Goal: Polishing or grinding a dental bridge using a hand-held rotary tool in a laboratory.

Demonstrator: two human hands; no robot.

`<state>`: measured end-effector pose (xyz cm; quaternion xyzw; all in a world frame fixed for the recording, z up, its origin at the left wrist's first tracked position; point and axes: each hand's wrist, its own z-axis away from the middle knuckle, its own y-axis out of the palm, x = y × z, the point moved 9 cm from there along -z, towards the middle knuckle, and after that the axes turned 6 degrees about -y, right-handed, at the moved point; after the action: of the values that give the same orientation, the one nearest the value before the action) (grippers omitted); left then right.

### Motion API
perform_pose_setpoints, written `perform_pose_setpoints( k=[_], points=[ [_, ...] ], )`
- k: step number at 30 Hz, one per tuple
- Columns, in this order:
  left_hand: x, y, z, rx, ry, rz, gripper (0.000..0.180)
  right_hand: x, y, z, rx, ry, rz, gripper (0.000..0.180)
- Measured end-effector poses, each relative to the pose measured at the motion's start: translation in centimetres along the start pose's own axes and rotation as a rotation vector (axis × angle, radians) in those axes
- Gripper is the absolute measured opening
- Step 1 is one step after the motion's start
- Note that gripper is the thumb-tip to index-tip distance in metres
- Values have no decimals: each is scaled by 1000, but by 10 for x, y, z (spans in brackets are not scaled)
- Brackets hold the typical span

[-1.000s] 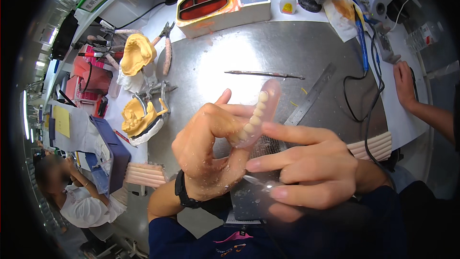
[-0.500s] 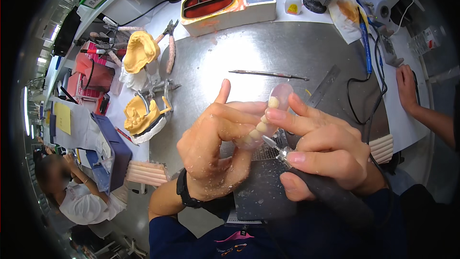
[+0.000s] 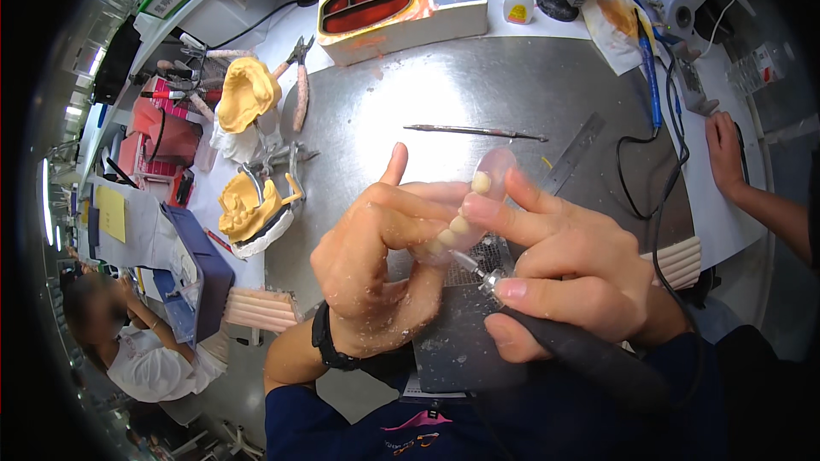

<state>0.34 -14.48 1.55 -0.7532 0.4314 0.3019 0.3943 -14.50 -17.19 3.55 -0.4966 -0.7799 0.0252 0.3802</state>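
My left hand point(image 3: 376, 269), dusted with pale specks, pinches a clear-based denture point(image 3: 495, 164) with a row of cream teeth. The fingers hide part of its near end. In my right hand point(image 3: 585, 269) is a dark rotary handpiece point(image 3: 589, 350), gripped like a pen. Its pale pointed tip point(image 3: 463, 261) meets or nearly meets the denture's near end; contact is hard to tell. Extended fingers of my right hand rest against the denture's teeth. Below both hands lies a dark dusty pad point(image 3: 470, 341) with a metal mesh point(image 3: 489, 258) at its far end.
Beyond my hands, a metal carving tool point(image 3: 474, 131) and a ruler point(image 3: 574, 154) lie on the steel worktop point(image 3: 359, 119). Yellow plaster models point(image 3: 248, 96) stand left, near pliers point(image 3: 301, 85). A wax heater point(image 3: 401, 43) is at the back. Another person's arm point(image 3: 769, 213) rests at right.
My right hand and the handpiece have shifted slightly left, bringing the tip closer along the denture's near end. The denture has moved slightly left in the picture, still held by my left hand.
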Motion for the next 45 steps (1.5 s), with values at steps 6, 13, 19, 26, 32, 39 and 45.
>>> perform_pose_setpoints(
  k=[6,13,19,26,32,39,45],
  points=[
    [-2,-1,0,1,-34,30,36,-1,-9,-1,-3,39,-57,33],
    [-4,-1,-2,17,-7,-5,29,-4,-6,-2,23,79,-73,34],
    [-4,0,-2,23,-8,46,24,-3,-4,-2,-9,56,-38,35],
    [-1,2,-1,35,-23,55,25,-3,-5,-2,-28,50,-21,33],
    [0,2,-1,30,-24,64,25,-3,-7,-3,-27,50,-25,30],
    [-1,2,-1,14,-22,59,25,-4,-9,-1,-34,39,-41,28],
    [2,1,-2,-33,-35,126,26,-5,-13,1,-23,76,-97,30]
  ],
)
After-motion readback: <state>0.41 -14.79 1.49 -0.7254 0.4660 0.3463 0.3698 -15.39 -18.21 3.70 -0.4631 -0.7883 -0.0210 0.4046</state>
